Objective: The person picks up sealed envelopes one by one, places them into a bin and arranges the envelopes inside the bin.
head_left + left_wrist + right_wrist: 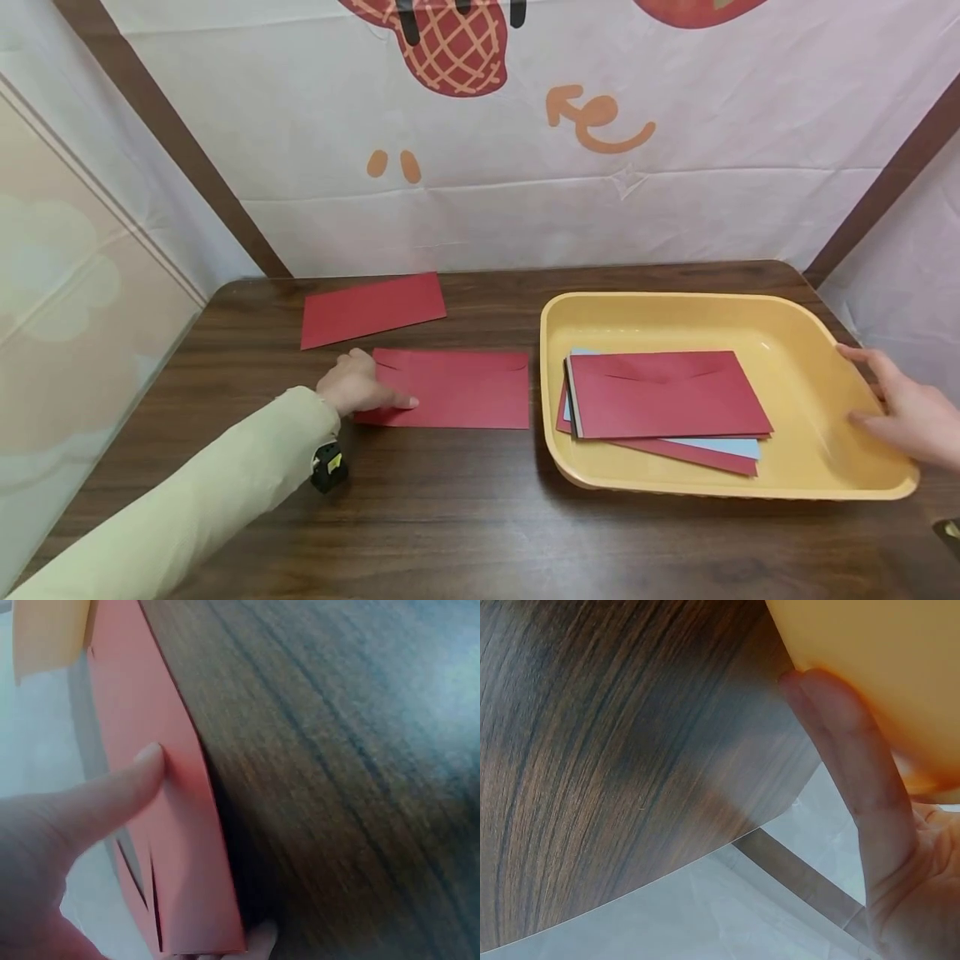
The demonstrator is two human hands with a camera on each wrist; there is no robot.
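Note:
My left hand (358,388) pinches the left end of a red envelope (468,390), flap side up, on the table. In the left wrist view the thumb (112,796) lies across the envelope's face, while fingertips show under its near end. At the far right, my right hand (911,417) grips the right side of a yellow tray (806,392), thumb inside and fingers outside the wall. The right wrist view shows fingers (855,750) against the tray's outer side (885,660). Inside the tray lies a stack topped by a red envelope (667,396), with a light blue envelope (741,447) partly covered below.
Another red envelope (371,310) lies at the back left of the brown wood-grain table (465,533). A printed white cloth (480,225) hangs behind the table's back edge. A black device (328,467) is strapped at the left wrist.

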